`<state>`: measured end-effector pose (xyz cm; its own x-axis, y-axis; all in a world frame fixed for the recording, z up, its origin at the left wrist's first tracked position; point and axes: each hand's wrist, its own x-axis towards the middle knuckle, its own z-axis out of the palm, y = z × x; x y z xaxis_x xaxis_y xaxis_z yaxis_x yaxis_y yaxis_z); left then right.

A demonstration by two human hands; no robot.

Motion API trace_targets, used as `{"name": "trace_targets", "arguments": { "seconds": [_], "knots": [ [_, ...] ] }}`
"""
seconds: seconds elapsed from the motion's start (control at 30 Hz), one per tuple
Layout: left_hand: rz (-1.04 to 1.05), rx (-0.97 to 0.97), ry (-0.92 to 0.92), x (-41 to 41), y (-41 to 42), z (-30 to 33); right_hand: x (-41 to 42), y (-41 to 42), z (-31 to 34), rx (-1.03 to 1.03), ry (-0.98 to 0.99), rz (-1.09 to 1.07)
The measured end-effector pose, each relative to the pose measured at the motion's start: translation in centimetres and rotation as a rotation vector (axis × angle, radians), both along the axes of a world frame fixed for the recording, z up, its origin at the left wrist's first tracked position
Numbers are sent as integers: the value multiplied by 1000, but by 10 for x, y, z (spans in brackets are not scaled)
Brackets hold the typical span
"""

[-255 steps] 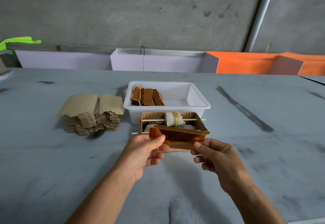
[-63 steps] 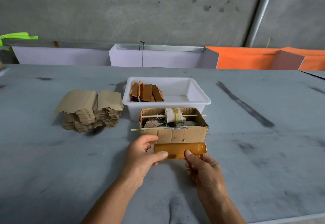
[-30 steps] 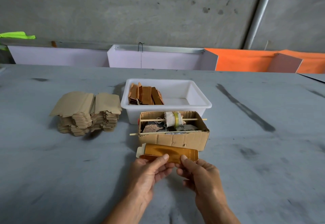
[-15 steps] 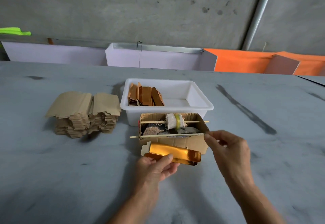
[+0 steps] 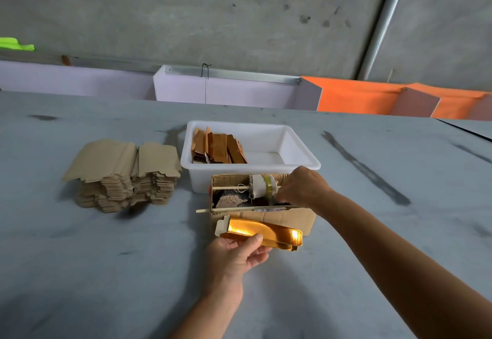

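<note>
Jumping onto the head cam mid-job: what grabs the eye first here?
The shiny gold carton, pinched in the left hand just in front of the open cardboard box. Next, the right hand reaching into that box beside a tape roll, and the tall stack of flat brown blanks off to the left.

Single view, head-worn, wide-angle. It looks forward and down from above the near side of the desk (image 5: 80, 272), facing the concrete wall (image 5: 186, 13) beyond the far edge. Both forearms enter from the bottom of the frame. The left hand (image 5: 234, 256) with the gold carton (image 5: 266, 231) sits low centre, and the right hand (image 5: 303, 187) is just beyond it at the cardboard box (image 5: 282, 219), all close to the lens. White tub (image 5: 300, 163) mid-frame, stack of cardboard blanks (image 5: 122, 173) to its left. The pipe (image 5: 383, 21) leans across the upper right.
</note>
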<state>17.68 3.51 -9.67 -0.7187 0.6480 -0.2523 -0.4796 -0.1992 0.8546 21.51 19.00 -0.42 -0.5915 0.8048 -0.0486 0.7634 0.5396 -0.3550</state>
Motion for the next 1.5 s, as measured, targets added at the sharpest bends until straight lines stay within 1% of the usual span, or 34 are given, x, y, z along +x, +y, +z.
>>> {"name": "trace_targets", "arguments": {
  "seconds": [0.27,0.43,0.77,1.1,1.2,1.5],
  "knots": [
    [-5,0,21,1,-1,1,-15,3,-5,-97,-50,-34],
    [-10,-2,33,2,-2,2,-19,5,-5,-110,-95,-65],
    [-17,-7,46,2,-3,3,-24,3,-1,-169,-115,-86],
    [-13,-17,67,2,-1,1,-20,0,5,-254,-108,-59],
    [-12,-12,74,3,-1,1,-19,-3,11,-312,-98,-52],
    [-15,-12,97,4,1,1,-14,-11,25,-444,4,-116]
  ]
}}
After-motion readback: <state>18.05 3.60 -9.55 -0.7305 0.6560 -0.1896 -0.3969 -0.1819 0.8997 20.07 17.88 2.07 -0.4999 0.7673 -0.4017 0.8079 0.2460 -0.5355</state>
